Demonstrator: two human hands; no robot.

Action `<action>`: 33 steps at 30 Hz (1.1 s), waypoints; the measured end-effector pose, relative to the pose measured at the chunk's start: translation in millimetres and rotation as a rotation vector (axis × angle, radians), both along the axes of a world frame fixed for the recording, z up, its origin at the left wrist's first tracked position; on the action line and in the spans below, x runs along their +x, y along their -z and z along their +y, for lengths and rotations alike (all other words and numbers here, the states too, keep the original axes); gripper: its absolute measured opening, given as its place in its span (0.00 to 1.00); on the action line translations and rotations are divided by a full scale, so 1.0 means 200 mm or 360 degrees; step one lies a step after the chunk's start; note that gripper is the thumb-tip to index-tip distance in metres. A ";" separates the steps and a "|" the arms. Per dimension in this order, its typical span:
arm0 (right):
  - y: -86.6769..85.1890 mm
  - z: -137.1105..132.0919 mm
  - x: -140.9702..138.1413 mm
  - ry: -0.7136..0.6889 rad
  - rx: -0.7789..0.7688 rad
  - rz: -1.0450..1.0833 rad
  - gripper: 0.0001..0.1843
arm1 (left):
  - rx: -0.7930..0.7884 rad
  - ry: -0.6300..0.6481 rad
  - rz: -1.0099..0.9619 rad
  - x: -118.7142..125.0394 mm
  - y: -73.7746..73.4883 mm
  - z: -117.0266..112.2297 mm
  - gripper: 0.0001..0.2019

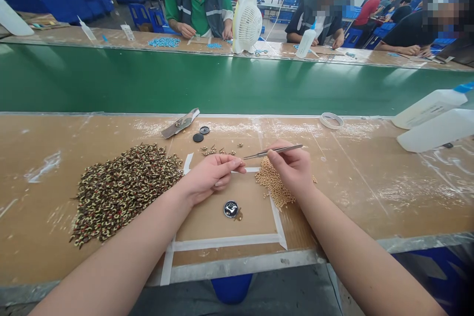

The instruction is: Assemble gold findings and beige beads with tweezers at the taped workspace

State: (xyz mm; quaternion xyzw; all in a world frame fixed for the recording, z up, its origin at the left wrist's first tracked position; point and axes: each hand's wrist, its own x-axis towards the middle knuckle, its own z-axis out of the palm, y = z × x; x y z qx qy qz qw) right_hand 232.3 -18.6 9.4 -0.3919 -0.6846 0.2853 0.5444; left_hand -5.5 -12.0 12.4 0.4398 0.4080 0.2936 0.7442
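My right hand [292, 165] is closed on metal tweezers [272, 151] whose tips point left toward my left hand [211, 175]. The left hand's fingers are pinched together on something too small to make out, right at the tweezer tips. Under my right hand lies a pile of small beige beads [272, 185]. A big heap of leopard-patterned pieces [122, 190] lies to the left. Below the hands, a round black dish [230, 209] sits inside a white-taped square [225, 243] on the cardboard-covered bench.
Behind the hands lie several small finished pieces [217, 150], two black discs [201, 134], a metal blade [180, 124] and a tape roll [331, 120]. Two white squeeze bottles [429, 118] lie at the right. Beyond a green conveyor belt [222, 84], other people work beside a white fan [246, 22].
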 end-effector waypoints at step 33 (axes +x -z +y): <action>-0.01 -0.01 -0.01 -0.0057 0.0068 -0.0058 0.08 | 0.0184 0.0095 0.0268 -0.01 -0.04 0.00 0.17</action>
